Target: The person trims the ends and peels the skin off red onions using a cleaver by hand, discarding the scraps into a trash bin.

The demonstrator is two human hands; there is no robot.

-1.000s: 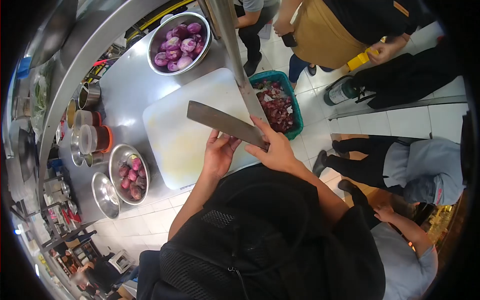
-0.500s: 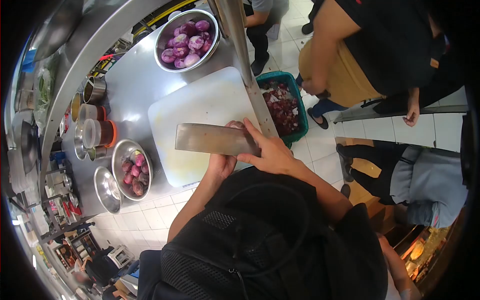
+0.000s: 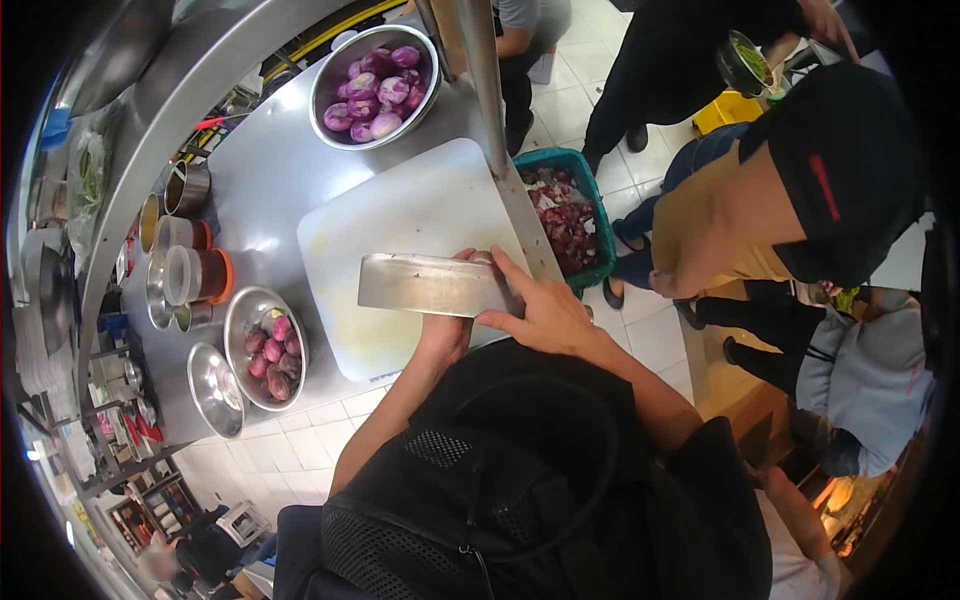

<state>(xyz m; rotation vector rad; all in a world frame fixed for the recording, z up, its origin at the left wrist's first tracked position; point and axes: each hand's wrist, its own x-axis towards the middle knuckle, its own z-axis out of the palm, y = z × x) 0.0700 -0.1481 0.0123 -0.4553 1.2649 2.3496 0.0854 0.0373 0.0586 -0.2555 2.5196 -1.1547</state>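
Note:
My right hand (image 3: 548, 312) grips a wide cleaver (image 3: 430, 285), its blade pointing left above the white cutting board (image 3: 400, 215). Behind the blade, my left hand (image 3: 446, 335) is mostly hidden; its fingertips show at the blade's upper edge, and whatever they hold is too hidden to name. A steel bowl (image 3: 322, 110) of peeled purple onions stands beyond the board. To the board's left, a second bowl (image 3: 236, 340) holds several unpeeled red onions, beside an empty steel bowl (image 3: 215, 392).
A green bin (image 3: 602, 225) of onion peelings stands right of the table's edge. Sauce containers (image 3: 190, 276) and a steel pot (image 3: 187, 190) line the left side. A metal post (image 3: 482, 90) rises near the board. Several people stand on the right, one holding a pan (image 3: 740, 65).
The cleaver has turned from a downward slant to nearly level, and its blade now covers most of my left hand. Nearby people have shifted; one in a black cap now leans in at right.

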